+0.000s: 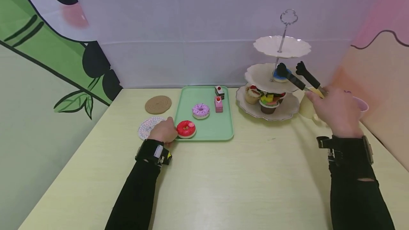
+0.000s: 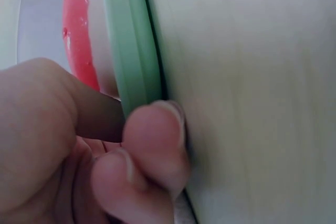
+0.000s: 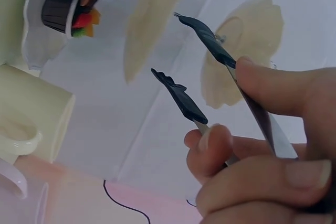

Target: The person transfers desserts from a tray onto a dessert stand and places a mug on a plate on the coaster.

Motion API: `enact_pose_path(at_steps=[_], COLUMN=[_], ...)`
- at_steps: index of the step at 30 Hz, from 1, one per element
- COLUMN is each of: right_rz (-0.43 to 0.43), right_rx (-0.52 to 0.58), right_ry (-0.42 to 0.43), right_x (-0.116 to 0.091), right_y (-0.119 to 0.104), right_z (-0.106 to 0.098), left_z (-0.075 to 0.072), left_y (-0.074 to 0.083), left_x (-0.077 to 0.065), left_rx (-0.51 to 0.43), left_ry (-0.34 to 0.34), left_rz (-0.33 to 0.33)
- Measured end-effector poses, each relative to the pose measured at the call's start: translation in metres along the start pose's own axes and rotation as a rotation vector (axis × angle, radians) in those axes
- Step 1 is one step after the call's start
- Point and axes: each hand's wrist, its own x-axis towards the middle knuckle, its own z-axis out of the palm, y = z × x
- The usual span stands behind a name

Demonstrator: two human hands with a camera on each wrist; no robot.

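My left hand [image 1: 164,130] pinches the near-left corner of the green tray [image 1: 207,136], thumb above and curled fingertips beneath the rim. Close beside it on the tray lies a red donut [image 1: 186,128], with a purple donut [image 1: 200,110] and two small cake slices [image 1: 218,104] farther back. My right hand [image 1: 339,111] holds metal tongs [image 1: 307,85] with black, hand-shaped tips, spread apart with nothing between them. Those tips stand by the middle tier of a white three-tier stand [image 1: 260,77], near a blue-topped donut [image 1: 279,77] partly hidden behind one tip.
Cupcakes [image 1: 267,108] sit on the stand's bottom tier. A cream mug [image 3: 39,111] and a lilac cup [image 3: 23,195] stand beside it, partly behind my right hand. Left of the tray lie a brown woven coaster [image 1: 158,104] and a speckled round coaster [image 1: 147,126].
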Motion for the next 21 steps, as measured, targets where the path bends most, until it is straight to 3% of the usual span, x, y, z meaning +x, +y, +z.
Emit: enact_pose_path(at_steps=[8,12,21], right_rz=[-0.025,-0.054,-0.110], right_rx=[0.096,0.095,0.109], right_ry=[-0.039,-0.032,-0.100], right_x=[-0.015,-0.023,-0.033], right_y=[-0.007,-0.012,-0.020], right_z=[-0.019,-0.027,-0.038], left_z=[0.001,0.000,0.000], left_y=[-0.001,0.001,0.001], left_x=[0.000,-0.001,-0.001], left_rx=[0.004,0.002,-0.004], left_ry=[0.003,0.000,0.000], left_rz=[0.012,0.008,-0.005])
